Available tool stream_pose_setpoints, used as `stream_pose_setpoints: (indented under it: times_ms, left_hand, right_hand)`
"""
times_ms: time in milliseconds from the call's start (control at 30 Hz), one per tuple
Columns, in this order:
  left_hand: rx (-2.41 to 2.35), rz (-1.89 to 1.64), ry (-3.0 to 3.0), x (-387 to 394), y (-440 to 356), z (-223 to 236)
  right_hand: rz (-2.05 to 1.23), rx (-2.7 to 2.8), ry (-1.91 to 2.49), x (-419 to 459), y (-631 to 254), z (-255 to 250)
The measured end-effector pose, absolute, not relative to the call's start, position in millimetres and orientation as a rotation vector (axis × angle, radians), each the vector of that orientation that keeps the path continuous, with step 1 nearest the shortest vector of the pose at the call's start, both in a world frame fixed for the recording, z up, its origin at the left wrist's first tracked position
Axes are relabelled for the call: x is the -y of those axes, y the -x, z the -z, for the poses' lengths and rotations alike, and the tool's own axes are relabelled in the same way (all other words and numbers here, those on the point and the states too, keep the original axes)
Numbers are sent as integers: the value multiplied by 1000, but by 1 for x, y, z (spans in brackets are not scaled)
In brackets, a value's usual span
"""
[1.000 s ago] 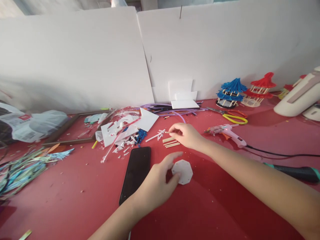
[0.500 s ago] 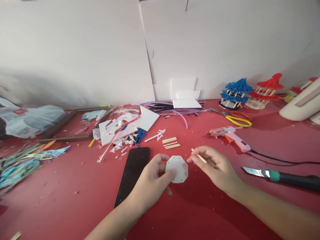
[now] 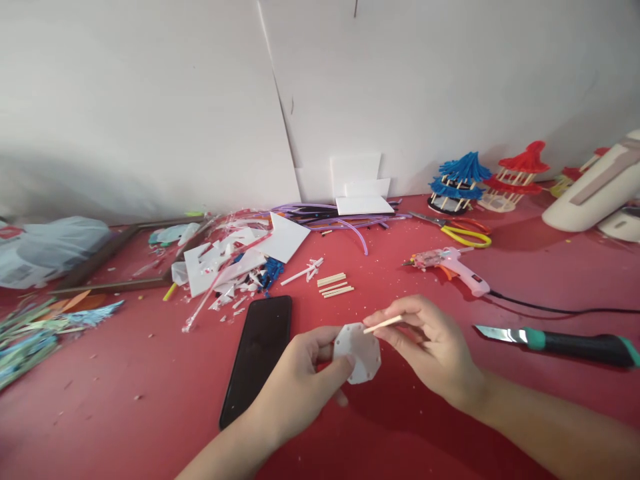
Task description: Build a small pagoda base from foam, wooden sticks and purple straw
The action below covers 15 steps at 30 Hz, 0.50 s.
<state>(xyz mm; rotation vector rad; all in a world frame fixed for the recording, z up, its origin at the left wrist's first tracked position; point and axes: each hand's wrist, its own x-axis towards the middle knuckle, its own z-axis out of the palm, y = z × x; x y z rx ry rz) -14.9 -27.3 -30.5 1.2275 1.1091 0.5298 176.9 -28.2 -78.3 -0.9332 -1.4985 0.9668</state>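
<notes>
My left hand [image 3: 315, 373] grips a white octagonal foam board piece [image 3: 361, 360] by its left side, thumb on top. Small holes run along the piece's edge. Between the thumb and fingers of my right hand [image 3: 425, 343] is a short pale wooden stick [image 3: 384, 324], its left end over the piece's upper right edge. I cannot tell whether that end sits in a hole. Just beyond the hands, several similar wooden sticks [image 3: 336, 285] lie side by side on the red table [image 3: 165, 407].
A black phone [image 3: 257, 353] lies left of my hands. On the right are a glue gun [image 3: 463, 267], a craft knife [image 3: 555, 340] with bare blade, and scissors [image 3: 463, 233]. Foam scraps [image 3: 250, 257] spread at centre left. Blue [image 3: 460, 183] and red [image 3: 517, 177] pavilion models stand behind.
My right hand has brought the stick left onto the octagonal piece's edge and turned it. The piece is tilted a little differently. The whole view has shifted slightly.
</notes>
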Motion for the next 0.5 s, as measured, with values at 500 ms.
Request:
stream_pose_setpoints:
  times_ms: [500]
  left_hand:
    - [-1116, -553, -1398, 32, 17, 36]
  right_hand:
    - [-517, 1838, 872, 26, -181, 70]
